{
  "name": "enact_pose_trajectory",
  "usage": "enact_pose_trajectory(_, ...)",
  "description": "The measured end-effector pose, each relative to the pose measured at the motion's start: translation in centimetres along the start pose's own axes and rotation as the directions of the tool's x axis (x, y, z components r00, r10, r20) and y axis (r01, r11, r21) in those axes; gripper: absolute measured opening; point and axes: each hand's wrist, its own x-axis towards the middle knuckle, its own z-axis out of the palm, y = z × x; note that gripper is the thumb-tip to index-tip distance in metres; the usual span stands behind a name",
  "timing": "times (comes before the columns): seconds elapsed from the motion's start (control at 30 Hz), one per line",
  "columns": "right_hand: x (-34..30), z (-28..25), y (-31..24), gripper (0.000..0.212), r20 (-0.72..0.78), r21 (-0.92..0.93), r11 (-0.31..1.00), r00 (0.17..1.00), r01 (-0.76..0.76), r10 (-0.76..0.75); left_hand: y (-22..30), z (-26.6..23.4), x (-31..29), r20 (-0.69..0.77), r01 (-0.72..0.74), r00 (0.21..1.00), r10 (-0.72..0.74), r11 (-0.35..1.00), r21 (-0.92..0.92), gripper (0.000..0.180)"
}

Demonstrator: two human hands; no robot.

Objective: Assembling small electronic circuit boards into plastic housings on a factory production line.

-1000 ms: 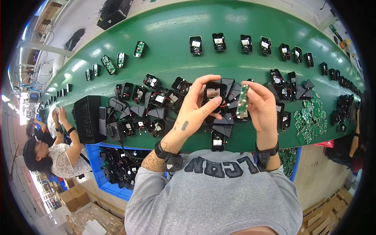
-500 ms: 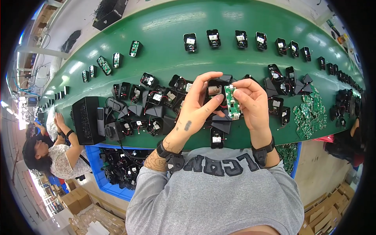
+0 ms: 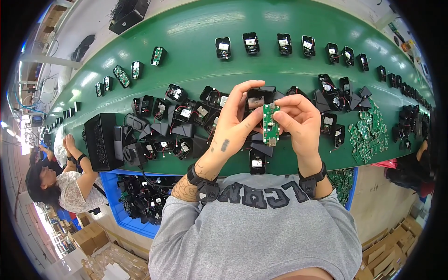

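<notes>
My left hand (image 3: 231, 128) is wrapped round a black plastic housing (image 3: 267, 89), whose open side shows a brownish-silver part inside. Between the thumb and fingers of my right hand (image 3: 301, 122) is a narrow green circuit board (image 3: 270, 122), held upright with a metal connector at its lower end. The board overlaps the housing from my view, and my left thumb reaches its left edge. Whether the board touches the housing is hidden. Below my hands, another open black housing (image 3: 257, 161) with a white part inside lies on the green table (image 3: 196, 60).
Several black housings (image 3: 185, 112) crowd the table left of my hands. Loose circuit boards (image 3: 368, 133) are piled at right. A black box (image 3: 101, 144) holds small dark pieces. Blue bins (image 3: 114, 212) sit below the edge. A person (image 3: 70, 186) works at far left.
My right hand has turned the circuit board to face me more and brought it slightly left, against my left thumb. My left hand keeps its grip on the housing.
</notes>
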Motion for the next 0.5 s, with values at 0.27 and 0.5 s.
enact_pose_trajectory(0.27,-0.5,-0.6,-0.2,0.021,-0.001,-0.019,0.997,0.998,0.069,-0.069,-0.7,0.5,0.3,-0.02,-0.017,1.0,0.018,0.999,0.043,0.047)
enact_pose_trajectory(0.5,-1.2,-1.0,-0.1,0.021,0.024,-0.09,0.982,0.986,0.165,-0.163,-1.3,0.9,0.8,-0.025,-0.047,0.998,0.049,0.995,0.083,0.046)
